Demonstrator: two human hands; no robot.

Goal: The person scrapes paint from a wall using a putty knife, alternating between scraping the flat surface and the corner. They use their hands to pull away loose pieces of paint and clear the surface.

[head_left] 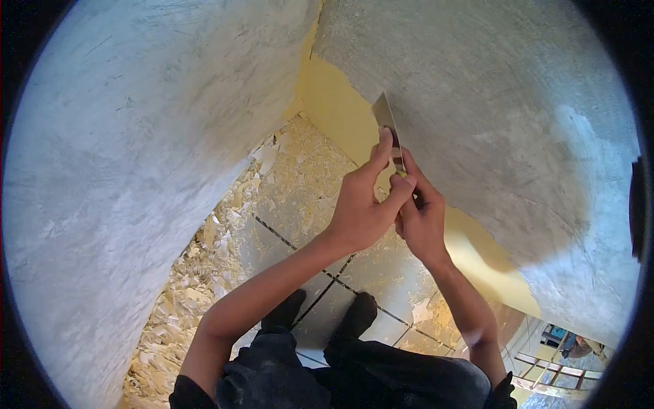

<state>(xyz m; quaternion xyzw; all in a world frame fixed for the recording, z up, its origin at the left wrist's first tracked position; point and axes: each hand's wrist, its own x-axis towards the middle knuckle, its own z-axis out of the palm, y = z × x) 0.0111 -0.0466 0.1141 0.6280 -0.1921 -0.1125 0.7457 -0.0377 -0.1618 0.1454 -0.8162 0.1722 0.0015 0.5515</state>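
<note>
My right hand is wrapping its fingers firmly around the handle end of a scraper, leaving little visible gap in the grip. My left hand is holding the same tool from the other side, more loosely curled, with a fingertip lying against the blade and the thumb bearing down near the handle, just beside my right fingers. Most of the handle is hiding inside my hands.

The scraper is standing in front of the right wall, its flat metal blade pointing up and away from me near the border where grey surface is meeting yellow coating. I cannot tell whether the blade's edge is touching the wall. The blade is looking thin, straight and dull silver. The coating is running in a ragged strip along the wall's foot, while the wall above is showing grey, scuffed and streaked.

The left wall is showing grey too, and pale flakes are heaping along its base and scattering over the floor tiles. My dark-covered feet are resting on those tiles. Behind, a grid-like rack is standing near a small blue object, too tiny to identify.
</note>
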